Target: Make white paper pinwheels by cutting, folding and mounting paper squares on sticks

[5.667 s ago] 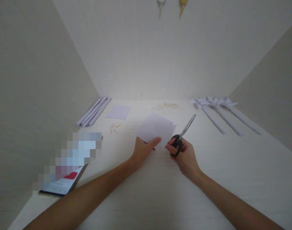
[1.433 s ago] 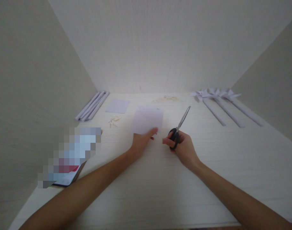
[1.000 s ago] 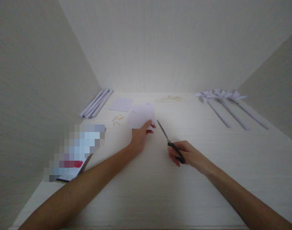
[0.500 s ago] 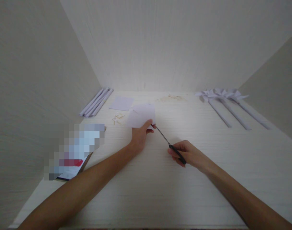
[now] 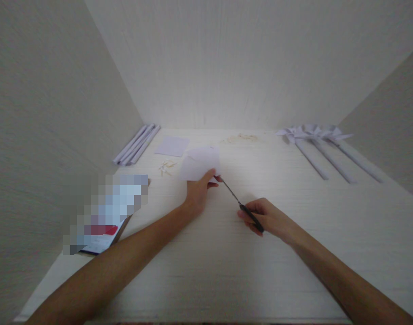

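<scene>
Right now my left hand [image 5: 197,195] pinches the near edge of a folded white paper sheet [image 5: 200,163], thumb on top, fingers curled beneath, keeping it lifted just off the worktop [image 5: 227,271] near the middle. My right hand [image 5: 268,217] is closed around the black handles of the scissors [image 5: 241,207], whose blades point far and left, their tips meeting the paper's near right corner right beside my left thumb. The blades look nearly together, though I cannot tell whether they have bitten into the sheet.

Further off on the left lies a bundle of rolled paper sticks [image 5: 136,144] against the side wall, with a flat paper square [image 5: 172,146] just right of them and a few small wooden pieces [image 5: 166,167] nearer me. On the far right three paper pinwheels [image 5: 315,135] lie side by side, stems pointing toward me. A scatter of pale scraps [image 5: 242,137] sits at the far centre. At near left a phone [image 5: 100,241] rests on the worktop, mostly blurred.
</scene>
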Available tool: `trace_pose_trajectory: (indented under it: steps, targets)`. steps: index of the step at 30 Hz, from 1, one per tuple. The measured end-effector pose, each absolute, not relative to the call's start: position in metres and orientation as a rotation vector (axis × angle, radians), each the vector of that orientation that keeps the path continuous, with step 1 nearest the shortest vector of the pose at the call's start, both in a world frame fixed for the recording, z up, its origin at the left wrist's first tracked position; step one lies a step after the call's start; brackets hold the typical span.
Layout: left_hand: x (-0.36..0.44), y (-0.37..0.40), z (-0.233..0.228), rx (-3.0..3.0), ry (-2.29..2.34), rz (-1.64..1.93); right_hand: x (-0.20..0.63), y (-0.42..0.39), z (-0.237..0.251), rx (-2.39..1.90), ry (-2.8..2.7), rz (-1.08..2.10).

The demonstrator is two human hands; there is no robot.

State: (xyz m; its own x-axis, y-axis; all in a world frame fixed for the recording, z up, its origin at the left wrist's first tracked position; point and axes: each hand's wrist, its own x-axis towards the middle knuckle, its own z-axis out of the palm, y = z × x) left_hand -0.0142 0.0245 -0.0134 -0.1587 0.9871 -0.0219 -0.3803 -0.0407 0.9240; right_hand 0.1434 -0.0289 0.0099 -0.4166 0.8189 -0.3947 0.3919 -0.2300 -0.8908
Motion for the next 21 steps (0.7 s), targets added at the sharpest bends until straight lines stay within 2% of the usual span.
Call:
trace_pose_trajectory:
  steps: [21]
  targets:
    - [-0.0138,0.0246,-0.0143,0.848,1.018,1.479,0.1445,-0.0299,0.0084,-1.438,-1.71,1.666]
